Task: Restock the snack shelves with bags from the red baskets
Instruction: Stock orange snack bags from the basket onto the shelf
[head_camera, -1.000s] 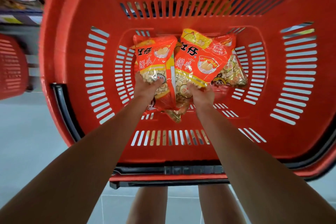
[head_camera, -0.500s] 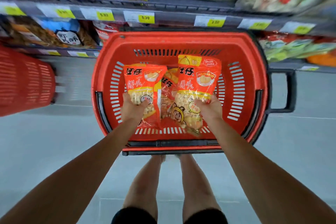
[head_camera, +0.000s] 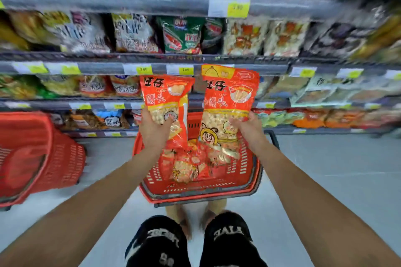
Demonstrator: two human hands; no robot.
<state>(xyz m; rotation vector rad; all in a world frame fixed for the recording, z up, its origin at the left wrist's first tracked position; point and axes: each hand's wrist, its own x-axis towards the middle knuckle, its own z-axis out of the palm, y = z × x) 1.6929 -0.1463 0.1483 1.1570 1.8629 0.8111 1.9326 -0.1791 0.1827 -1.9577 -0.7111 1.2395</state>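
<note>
Two bags are held clear of the basket, one in each of our hands, so we judge the step in hand to be the carry from basket to shelves, with the placing not yet done. Our left hand (head_camera: 155,130) grips the left bag (head_camera: 167,97) round its lower half, thumb over the front and fingers curled behind. Our right hand (head_camera: 249,130) pinches the right bag (head_camera: 227,93) at its right edge, thumb on the front, fingers hidden behind. Both bags stand upright above the hands, a narrow gap between them, in front of the shelves (head_camera: 99,68). Below the hands sits the basket (head_camera: 195,188) on the floor, with more bags (head_camera: 186,167) lying in it; a second basket (head_camera: 32,154) stands well to the left of the left hand. The next move, as we see it, calls for finding the matching row or a gap — blur keeps us from picking one out — then reaching forward and standing each bag upright.
</note>
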